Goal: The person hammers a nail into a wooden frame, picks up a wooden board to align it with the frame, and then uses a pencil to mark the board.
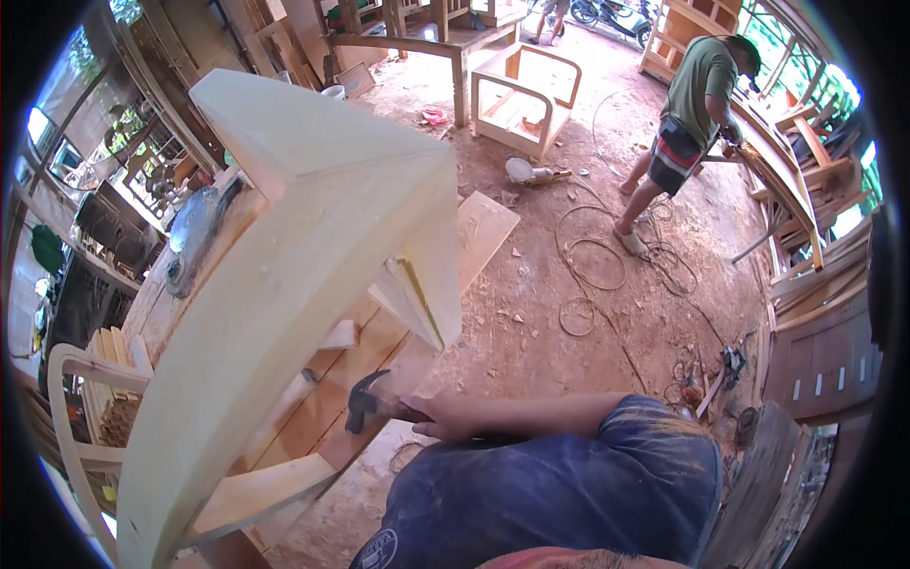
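Observation:
My right hand (442,418) is closed around the handle of a dark-headed claw hammer (362,400), with slight motion blur about the hand. The hammer head hangs over reddish-brown planks (332,394), beneath a large pale wooden frame (284,247). That frame has a long curved member and an angled, pointed top end, and it fills the left half of the view. Part of its underside shows a dark groove along an edge (423,296). My left hand does not show; the frame covers much of that side.
A co-worker (697,95) bends over a long curved wooden piece (779,171) at the right. A cord (592,275) loops over the dusty floor near a power tool (531,173). An unfinished chair frame (526,109) stands at the back; a pale chair (71,398) is at left.

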Action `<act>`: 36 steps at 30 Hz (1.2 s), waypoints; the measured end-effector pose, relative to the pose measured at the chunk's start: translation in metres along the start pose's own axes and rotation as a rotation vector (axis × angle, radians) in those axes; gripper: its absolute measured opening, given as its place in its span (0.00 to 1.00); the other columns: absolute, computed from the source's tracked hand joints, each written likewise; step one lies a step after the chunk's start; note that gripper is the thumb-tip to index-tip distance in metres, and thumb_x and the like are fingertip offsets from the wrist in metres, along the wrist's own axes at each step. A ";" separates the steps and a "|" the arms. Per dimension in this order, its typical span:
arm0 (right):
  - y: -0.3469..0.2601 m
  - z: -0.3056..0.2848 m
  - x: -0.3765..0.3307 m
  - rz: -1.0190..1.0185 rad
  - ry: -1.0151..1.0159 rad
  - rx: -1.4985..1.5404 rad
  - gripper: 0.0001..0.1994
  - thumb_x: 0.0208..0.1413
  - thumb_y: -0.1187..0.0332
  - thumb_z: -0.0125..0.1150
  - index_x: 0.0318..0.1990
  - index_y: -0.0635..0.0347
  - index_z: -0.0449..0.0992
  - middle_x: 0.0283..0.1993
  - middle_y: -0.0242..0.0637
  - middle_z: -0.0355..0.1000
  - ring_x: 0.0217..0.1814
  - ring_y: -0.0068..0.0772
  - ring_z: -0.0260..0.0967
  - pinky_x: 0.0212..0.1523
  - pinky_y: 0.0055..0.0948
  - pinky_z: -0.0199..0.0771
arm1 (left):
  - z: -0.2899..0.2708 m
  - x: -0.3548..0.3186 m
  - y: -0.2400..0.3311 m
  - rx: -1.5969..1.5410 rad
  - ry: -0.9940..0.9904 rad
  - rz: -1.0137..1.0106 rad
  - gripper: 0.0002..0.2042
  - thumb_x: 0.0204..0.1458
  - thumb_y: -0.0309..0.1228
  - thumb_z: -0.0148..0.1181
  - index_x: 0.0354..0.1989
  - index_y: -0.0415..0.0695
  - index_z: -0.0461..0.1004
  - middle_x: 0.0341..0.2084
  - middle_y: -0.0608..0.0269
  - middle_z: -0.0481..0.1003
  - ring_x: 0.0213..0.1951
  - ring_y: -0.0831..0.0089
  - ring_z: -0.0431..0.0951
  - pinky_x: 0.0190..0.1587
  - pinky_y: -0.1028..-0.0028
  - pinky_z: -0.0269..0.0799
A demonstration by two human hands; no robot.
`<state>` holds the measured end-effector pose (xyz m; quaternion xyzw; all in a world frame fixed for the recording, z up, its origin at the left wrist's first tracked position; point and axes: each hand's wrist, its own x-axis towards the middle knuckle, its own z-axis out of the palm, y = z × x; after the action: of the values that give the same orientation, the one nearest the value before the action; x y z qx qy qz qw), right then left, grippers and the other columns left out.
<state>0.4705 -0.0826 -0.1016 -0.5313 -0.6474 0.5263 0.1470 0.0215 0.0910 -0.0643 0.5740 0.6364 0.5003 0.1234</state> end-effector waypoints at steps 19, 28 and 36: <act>-0.042 0.025 -0.019 0.163 0.152 0.068 0.30 0.68 0.59 0.59 0.74 0.51 0.58 0.34 0.38 0.72 0.30 0.27 0.71 0.31 0.34 0.76 | -0.085 -0.154 0.036 -0.479 -0.445 -0.336 0.06 0.60 0.27 0.64 0.43 0.42 0.78 0.32 0.70 0.76 0.28 0.87 0.67 0.29 0.82 0.60; -0.031 0.026 -0.019 0.178 0.140 0.049 0.31 0.68 0.59 0.59 0.74 0.52 0.56 0.32 0.37 0.70 0.26 0.27 0.70 0.26 0.30 0.76 | -0.086 -0.345 0.062 -0.728 -0.788 -0.735 0.10 0.62 0.26 0.63 0.49 0.37 0.82 0.35 0.62 0.84 0.27 0.84 0.72 0.30 0.81 0.66; -0.041 0.004 -0.015 0.120 0.145 -0.091 0.29 0.66 0.59 0.61 0.70 0.60 0.63 0.42 0.50 0.77 0.34 0.38 0.78 0.31 0.34 0.79 | -0.070 -0.422 0.075 -0.613 -0.789 -0.899 0.11 0.59 0.27 0.64 0.48 0.40 0.84 0.34 0.70 0.83 0.27 0.85 0.74 0.31 0.80 0.69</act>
<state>0.4520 -0.0923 -0.0634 -0.6118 -0.6254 0.4645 0.1373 0.1468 -0.3163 -0.1486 0.3318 0.5501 0.3109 0.7005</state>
